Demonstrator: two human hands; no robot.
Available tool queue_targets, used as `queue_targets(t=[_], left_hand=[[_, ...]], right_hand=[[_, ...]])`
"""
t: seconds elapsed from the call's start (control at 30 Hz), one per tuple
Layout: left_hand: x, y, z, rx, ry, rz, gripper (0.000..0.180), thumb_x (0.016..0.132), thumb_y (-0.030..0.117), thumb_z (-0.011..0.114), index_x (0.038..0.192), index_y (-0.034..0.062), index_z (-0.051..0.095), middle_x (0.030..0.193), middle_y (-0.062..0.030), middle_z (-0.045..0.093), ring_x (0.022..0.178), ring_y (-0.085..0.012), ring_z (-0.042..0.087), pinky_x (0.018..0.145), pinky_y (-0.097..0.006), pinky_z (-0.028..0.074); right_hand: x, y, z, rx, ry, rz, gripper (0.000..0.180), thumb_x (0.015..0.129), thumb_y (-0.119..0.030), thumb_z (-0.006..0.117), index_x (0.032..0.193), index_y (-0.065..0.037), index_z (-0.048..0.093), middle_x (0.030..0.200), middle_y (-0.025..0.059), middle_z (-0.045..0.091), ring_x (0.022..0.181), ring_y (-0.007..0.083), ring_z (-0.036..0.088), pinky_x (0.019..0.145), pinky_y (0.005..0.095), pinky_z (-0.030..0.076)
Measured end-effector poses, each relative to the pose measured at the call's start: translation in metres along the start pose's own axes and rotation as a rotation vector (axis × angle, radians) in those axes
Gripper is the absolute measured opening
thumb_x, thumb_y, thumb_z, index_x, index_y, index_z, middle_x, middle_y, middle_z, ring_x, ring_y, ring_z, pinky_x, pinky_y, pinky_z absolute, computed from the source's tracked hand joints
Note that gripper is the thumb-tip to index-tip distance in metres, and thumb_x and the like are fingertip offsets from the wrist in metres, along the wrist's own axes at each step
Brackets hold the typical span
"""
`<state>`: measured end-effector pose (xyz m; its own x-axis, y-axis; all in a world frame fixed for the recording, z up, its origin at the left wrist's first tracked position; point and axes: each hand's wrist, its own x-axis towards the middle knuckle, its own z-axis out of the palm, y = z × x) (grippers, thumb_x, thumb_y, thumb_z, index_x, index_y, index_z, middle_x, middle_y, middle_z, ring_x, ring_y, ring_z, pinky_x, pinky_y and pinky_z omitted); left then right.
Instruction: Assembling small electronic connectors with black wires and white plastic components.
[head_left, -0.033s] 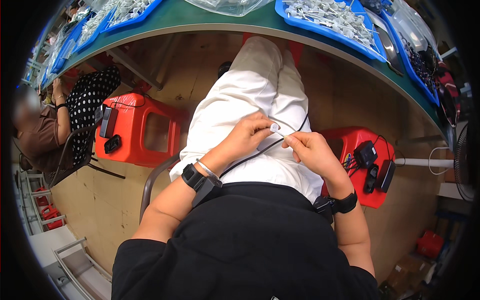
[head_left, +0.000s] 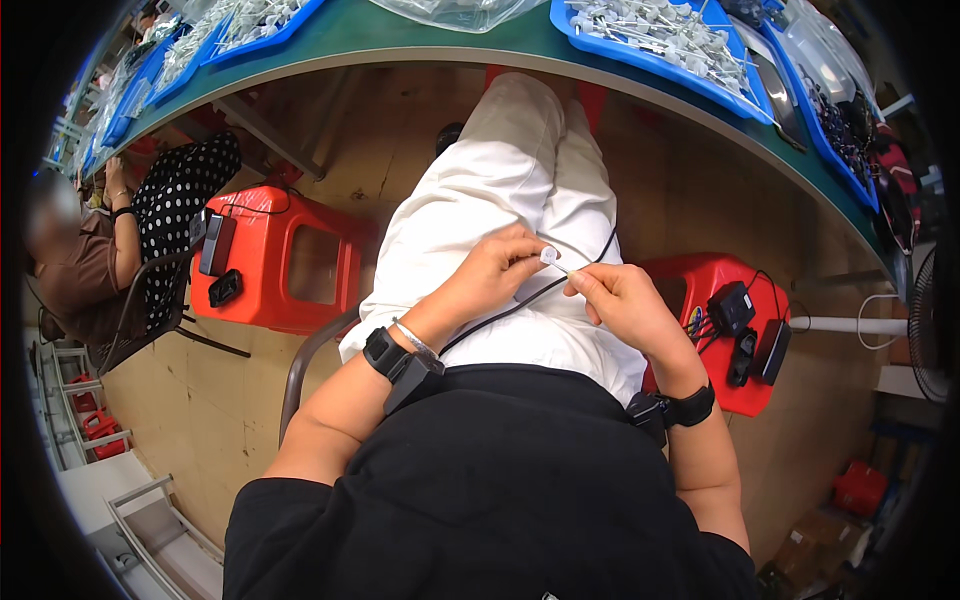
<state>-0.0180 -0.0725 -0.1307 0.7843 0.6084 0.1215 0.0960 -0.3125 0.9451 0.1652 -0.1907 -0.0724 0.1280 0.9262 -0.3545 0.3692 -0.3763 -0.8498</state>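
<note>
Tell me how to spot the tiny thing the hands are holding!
Find the white trousers in the middle; both hands meet above the lap. Between the left hand and right hand sits a small white piece. Unlike the black cable beside it, it is pale and tiny.

A small translucent plastic piece (head_left: 548,256), smooth and faintly glossy, is pinched between the left hand (head_left: 497,268) and right hand (head_left: 622,300) above matt white cloth trousers (head_left: 500,180). A thin black rubbery cable (head_left: 520,300) crosses the lap. Glossy red moulded plastic stools (head_left: 262,270) flank the seat; shiny blue plastic trays (head_left: 640,55) line the smooth green table (head_left: 440,35) edge.
</note>
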Motion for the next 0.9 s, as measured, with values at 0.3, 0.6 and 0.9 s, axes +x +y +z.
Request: queue_targets(t=[0.3,0.6,0.9], left_hand=[[-0.0005,-0.0030,-0.0001,0.011,-0.002,-0.024,0.019,0.092,0.001,0.062,0.108,0.0021,0.072,0.088,-0.0054,0.057,0.082,-0.0164,0.053,0.073,-0.028,0.045],[-0.0010,-0.0020,-0.0001,0.020,0.005,0.013,0.019,0.091,0.001,0.063,0.107,0.0033,0.073,0.088,-0.0056,0.059,0.081,-0.0166,0.054,0.072,-0.029,0.045],[-0.0007,-0.0049,0.0001,0.055,0.008,0.011,0.019,0.091,0.002,0.064,0.108,0.0030,0.072,0.087,-0.0060,0.059,0.081,-0.0174,0.054,0.073,-0.029,0.045]], right_hand=[[0.0019,0.0015,-0.0008,0.022,-0.032,0.021,0.032,0.100,-0.027,0.060,0.092,0.002,0.072,0.056,0.0009,0.053,0.053,0.0065,0.049,0.052,0.0273,0.043],[0.0065,0.0047,-0.0060,0.229,-0.164,0.132,0.034,0.102,-0.029,0.058,0.090,0.000,0.072,0.057,-0.0031,0.054,0.054,0.0053,0.046,0.054,0.0230,0.039],[0.0079,0.0082,-0.0062,0.285,-0.206,0.146,0.036,0.102,-0.031,0.057,0.089,0.000,0.072,0.057,-0.0039,0.053,0.054,0.0050,0.044,0.054,0.0223,0.038]])
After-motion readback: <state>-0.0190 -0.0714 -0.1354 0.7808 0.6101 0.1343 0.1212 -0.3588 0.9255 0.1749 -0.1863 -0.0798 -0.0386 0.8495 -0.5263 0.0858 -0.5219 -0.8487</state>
